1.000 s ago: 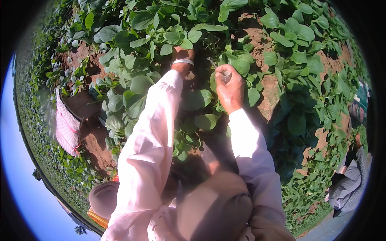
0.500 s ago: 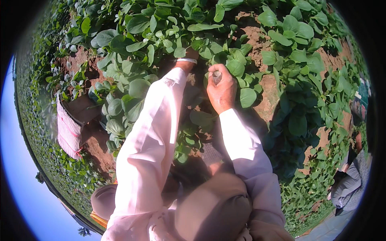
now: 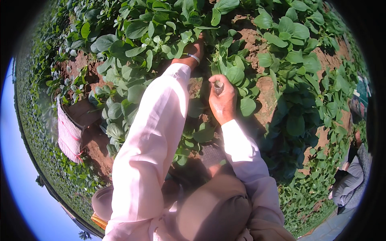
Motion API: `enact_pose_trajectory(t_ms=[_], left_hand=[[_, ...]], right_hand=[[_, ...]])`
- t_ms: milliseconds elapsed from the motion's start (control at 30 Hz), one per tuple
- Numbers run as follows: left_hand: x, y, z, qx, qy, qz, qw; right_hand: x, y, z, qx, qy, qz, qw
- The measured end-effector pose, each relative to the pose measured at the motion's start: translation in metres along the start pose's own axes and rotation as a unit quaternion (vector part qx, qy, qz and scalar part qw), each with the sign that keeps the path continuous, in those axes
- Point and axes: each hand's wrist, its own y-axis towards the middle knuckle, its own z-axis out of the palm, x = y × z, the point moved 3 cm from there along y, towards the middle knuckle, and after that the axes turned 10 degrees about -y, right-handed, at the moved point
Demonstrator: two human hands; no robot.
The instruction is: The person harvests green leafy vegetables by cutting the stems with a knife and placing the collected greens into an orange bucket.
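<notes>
Pink-and-white sack (image 3: 69, 134), standing open on reddish soil (image 3: 97, 154). Leafy green plants (image 3: 181, 48), growing around and partly over the left hand (image 3: 196, 49) — its fingers are hidden among the leaves, so their spread and any hold cannot be told. White band (image 3: 194, 58), around the left wrist. Right hand (image 3: 224, 105), fingers curled tight around a grey handle (image 3: 218, 87), round end showing. Broad-leaved plant (image 3: 235, 75), just beside that fist. Another person (image 3: 350, 182), low at the far right.
</notes>
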Motion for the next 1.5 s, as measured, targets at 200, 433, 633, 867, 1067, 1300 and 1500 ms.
enact_pose_trajectory(t_ms=[200, 433, 633, 867, 1067, 1300, 1500], left_hand=[[0.0, -0.01, -0.01, -0.09, 0.053, -0.002, 0.995], [0.051, -0.033, -0.023, 0.0, 0.371, 0.12, 0.921], [0.053, -0.038, -0.021, -0.033, 0.174, 0.105, 0.979], [-0.003, -0.042, -0.053, -0.137, -0.14, 0.092, 0.976], [0.04, -0.084, -0.088, -0.152, -0.076, -0.107, 0.98], [-0.016, -0.108, -0.097, 0.029, 0.041, -0.061, 0.997], [-0.01, -0.122, -0.08, -0.096, -0.11, -0.127, 0.981]], right_hand=[[0.007, 0.001, 0.007, 0.01, 0.04, -0.006, 0.999], [0.01, 0.003, 0.006, 0.016, 0.051, -0.003, 0.999], [0.008, 0.003, 0.005, 0.019, 0.039, 0.005, 0.999], [0.007, -0.004, -0.003, -0.008, 0.032, -0.028, 0.999], [0.009, -0.012, -0.016, -0.008, 0.034, 0.002, 0.999], [0.012, -0.001, -0.008, -0.015, 0.045, -0.025, 0.999], [0.023, 0.023, 0.007, -0.05, 0.013, -0.052, 0.997]])
